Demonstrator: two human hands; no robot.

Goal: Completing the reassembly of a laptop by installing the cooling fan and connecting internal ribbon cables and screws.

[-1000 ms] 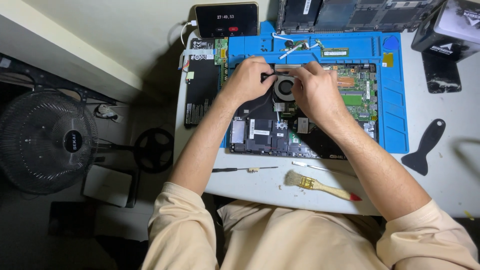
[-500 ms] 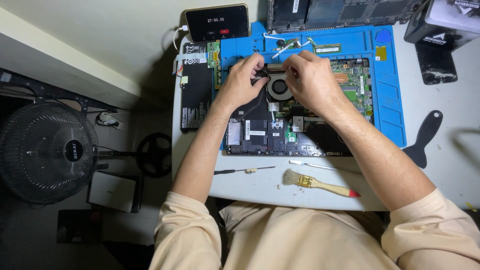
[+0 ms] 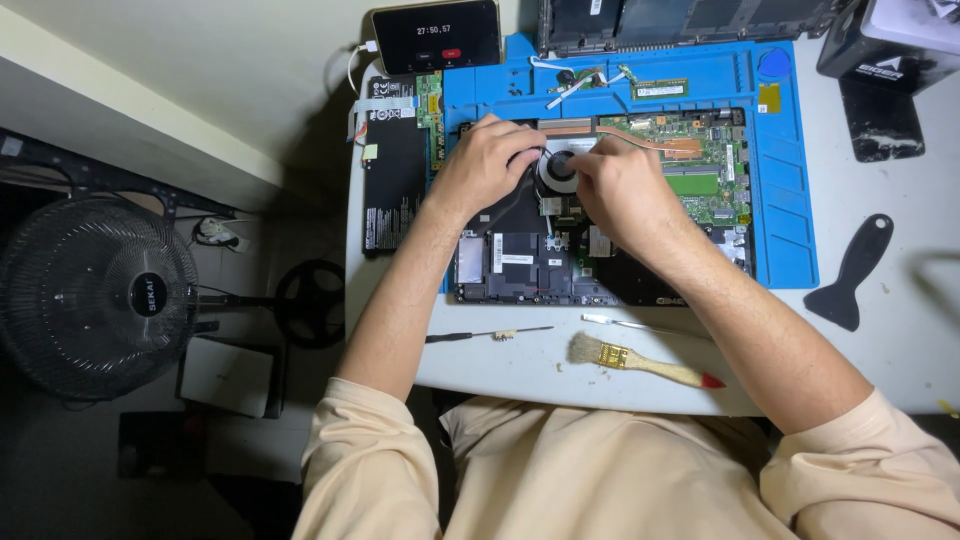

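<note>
The cooling fan (image 3: 560, 168) sits in the far-middle part of the opened laptop chassis (image 3: 600, 210), which lies on the blue repair mat (image 3: 795, 200) on the table (image 3: 900, 340). Both hands are right on it. The left hand (image 3: 487, 165) curls over the fan's left edge, fingers bent down onto the housing, though whether that grip actually pinches anything can't be made out from this angle. The right hand (image 3: 612, 185) comes in from the right with fingertips drawn together at the fan's rim, and it's too small to tell if something tiny is between them.

For doing this bit well, probably best to steady the fan body with one hand while the other works the edge, going gently so the copper heat pipe (image 3: 650, 143) running off to the right doesn't get bent, and staying off the green board (image 3: 705, 170) beside it.

Further out: the black battery pack (image 3: 392, 185) lies left of the chassis, a phone (image 3: 437, 35) with a timer screen is at the far edge, and a thin screwdriver (image 3: 485, 335), a brush (image 3: 640, 362) and a black pry tool (image 3: 852, 270) lie nearer on the table. A floor fan (image 3: 95, 295) stands off to the left.
</note>
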